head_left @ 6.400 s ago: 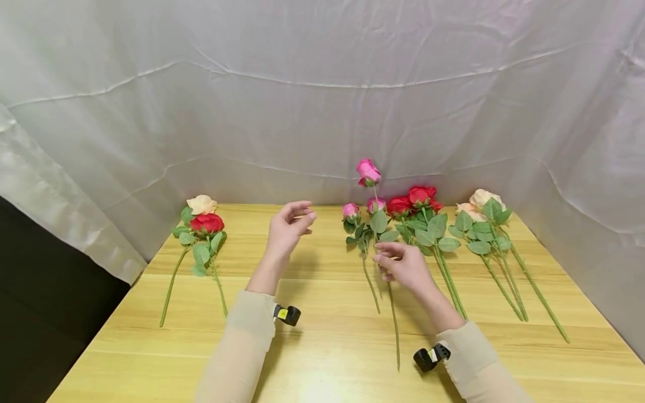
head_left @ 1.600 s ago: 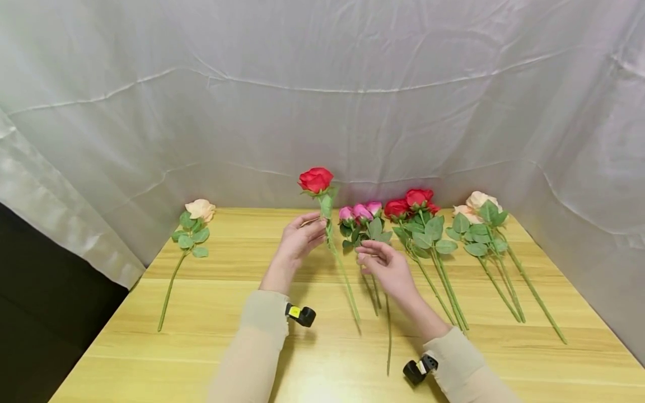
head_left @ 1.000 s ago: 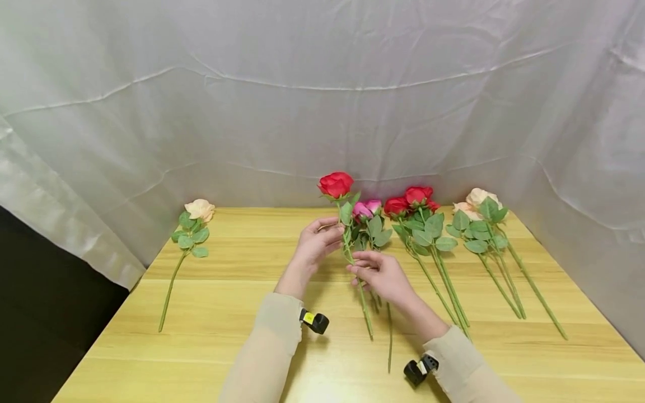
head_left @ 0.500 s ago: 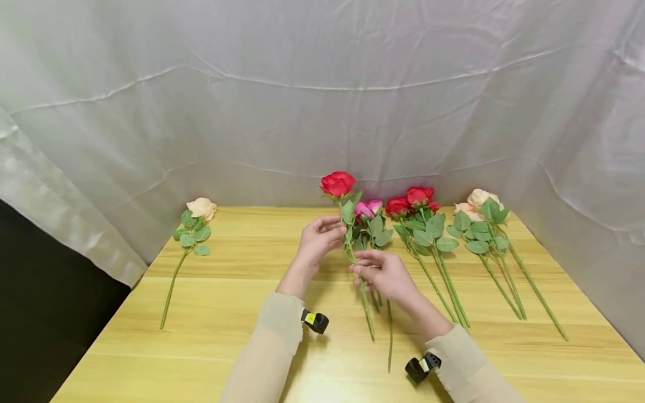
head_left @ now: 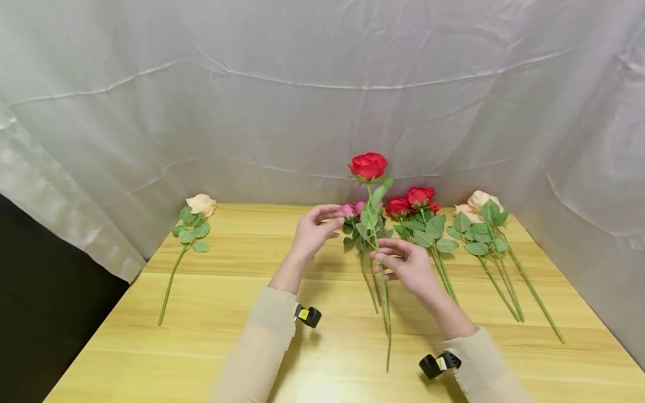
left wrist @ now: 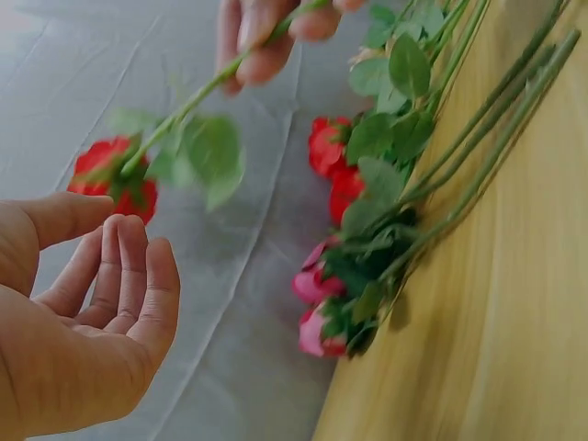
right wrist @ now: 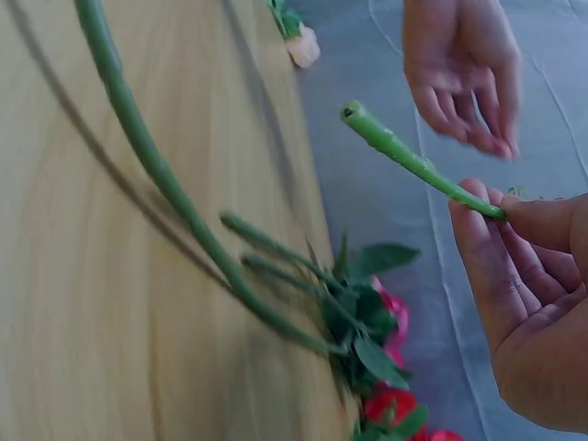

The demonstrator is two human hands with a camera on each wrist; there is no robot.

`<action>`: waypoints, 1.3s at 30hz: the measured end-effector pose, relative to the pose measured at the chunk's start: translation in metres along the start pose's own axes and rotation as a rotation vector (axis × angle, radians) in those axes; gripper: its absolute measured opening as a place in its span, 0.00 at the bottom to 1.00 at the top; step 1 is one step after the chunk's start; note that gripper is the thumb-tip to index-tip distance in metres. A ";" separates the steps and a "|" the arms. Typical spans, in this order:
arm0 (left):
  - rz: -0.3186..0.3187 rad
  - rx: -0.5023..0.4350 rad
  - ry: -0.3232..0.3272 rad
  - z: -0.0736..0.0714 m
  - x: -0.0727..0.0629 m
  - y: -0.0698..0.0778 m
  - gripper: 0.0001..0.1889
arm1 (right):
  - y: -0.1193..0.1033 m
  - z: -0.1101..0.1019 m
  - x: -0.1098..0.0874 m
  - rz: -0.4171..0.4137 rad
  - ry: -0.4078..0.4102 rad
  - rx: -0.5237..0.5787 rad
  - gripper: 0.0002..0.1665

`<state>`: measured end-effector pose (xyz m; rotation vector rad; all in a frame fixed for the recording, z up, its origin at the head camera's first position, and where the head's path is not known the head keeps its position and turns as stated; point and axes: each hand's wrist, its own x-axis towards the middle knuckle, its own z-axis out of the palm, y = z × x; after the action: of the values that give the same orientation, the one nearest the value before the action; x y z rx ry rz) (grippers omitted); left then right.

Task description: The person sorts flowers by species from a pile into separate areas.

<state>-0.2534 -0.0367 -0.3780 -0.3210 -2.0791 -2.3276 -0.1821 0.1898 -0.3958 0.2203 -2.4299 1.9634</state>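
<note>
In the head view my right hand [head_left: 407,267] pinches the green stem of a red rose [head_left: 368,167], whose bloom rises above the table's back edge. The right wrist view shows that stem [right wrist: 404,161] between thumb and fingertips, its cut end pointing away from the hand. To its left, my left hand [head_left: 311,232] holds nothing, its fingers loosely bent and apart from the stem. Its fingertips overlap the pink roses [head_left: 347,210] in the head view; the held rose partly hides these. In the left wrist view the left palm [left wrist: 92,331] is bare.
Right of the pink roses lie red roses [head_left: 420,196] with long stems. Cream roses [head_left: 481,200] lie farther right on the wooden table [head_left: 201,358]. One cream rose [head_left: 201,205] lies at the far left. A grey curtain [head_left: 282,129] hangs behind.
The right hand has laid down a pink rose. The left hand brought the red rose from the left side to the middle and let go; the right hand took it and moved it right.
</note>
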 end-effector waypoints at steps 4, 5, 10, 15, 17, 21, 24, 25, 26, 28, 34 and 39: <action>-0.009 0.021 0.023 -0.019 0.002 0.002 0.16 | 0.001 -0.019 -0.001 0.003 0.029 -0.013 0.26; -0.011 0.031 0.028 -0.026 0.001 0.002 0.16 | 0.002 -0.024 -0.001 0.005 0.036 -0.016 0.26; -0.030 0.081 0.078 -0.062 -0.001 0.001 0.17 | 0.008 -0.049 -0.004 0.004 0.060 -0.058 0.28; -0.042 0.140 0.131 -0.100 -0.003 0.001 0.19 | 0.016 -0.075 -0.010 0.019 0.076 -0.099 0.31; -0.044 0.163 0.145 -0.115 -0.004 0.002 0.19 | 0.018 -0.085 -0.013 0.025 0.083 -0.117 0.31; -0.055 0.210 0.171 -0.144 -0.010 0.006 0.20 | 0.025 -0.103 -0.020 0.046 0.099 -0.151 0.32; -0.063 0.249 0.187 -0.166 -0.017 0.011 0.22 | 0.032 -0.115 -0.023 0.061 0.115 -0.171 0.33; -0.063 0.266 0.188 -0.173 -0.019 0.011 0.22 | 0.035 -0.119 -0.024 0.067 0.118 -0.180 0.34; -0.063 0.280 0.192 -0.180 -0.020 0.012 0.22 | 0.038 -0.123 -0.025 0.071 0.123 -0.188 0.34; -0.065 0.311 0.194 -0.195 -0.023 0.012 0.23 | 0.043 -0.129 -0.028 0.086 0.125 -0.205 0.34; -0.100 0.291 0.169 -0.246 -0.030 0.013 0.17 | 0.057 -0.144 -0.032 0.192 0.102 -0.232 0.38; -0.150 0.270 0.175 -0.284 -0.037 0.021 0.11 | 0.059 -0.152 -0.029 0.233 0.042 -0.232 0.37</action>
<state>-0.2566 -0.3231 -0.3921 0.0425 -2.3586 -2.0198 -0.1721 0.3533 -0.4236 -0.1104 -2.7334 1.7152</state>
